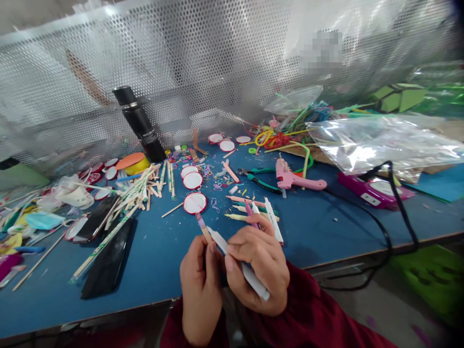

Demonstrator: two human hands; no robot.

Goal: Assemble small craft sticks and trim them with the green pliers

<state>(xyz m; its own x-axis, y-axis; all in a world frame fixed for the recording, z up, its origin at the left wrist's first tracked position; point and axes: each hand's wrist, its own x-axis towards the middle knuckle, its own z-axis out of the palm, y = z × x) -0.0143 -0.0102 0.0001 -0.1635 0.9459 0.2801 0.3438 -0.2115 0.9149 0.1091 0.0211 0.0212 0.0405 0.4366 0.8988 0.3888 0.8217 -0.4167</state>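
Note:
My left hand (201, 285) pinches a small wooden craft stick (204, 229) upright, its upper end coloured pink and purple. In my right hand (259, 263) is a white marker pen (252, 280), its tip at the stick's edge; whether it touches cannot be made out. Just beyond the stick lies a round white disc (195, 203) with a red rim. Several more markers (273, 220), white, pink, green and pale yellow, lie beside my right hand, partly behind its fingers.
On the blue table (159, 261) lie a pink glue gun (299, 181) with a black cord, green-handled pliers (263, 182), a bundle of wooden sticks (134, 193) and a black phone-like slab (107, 263). A tilted black bottle (139, 124) leans against the perforated metal screen (203, 63).

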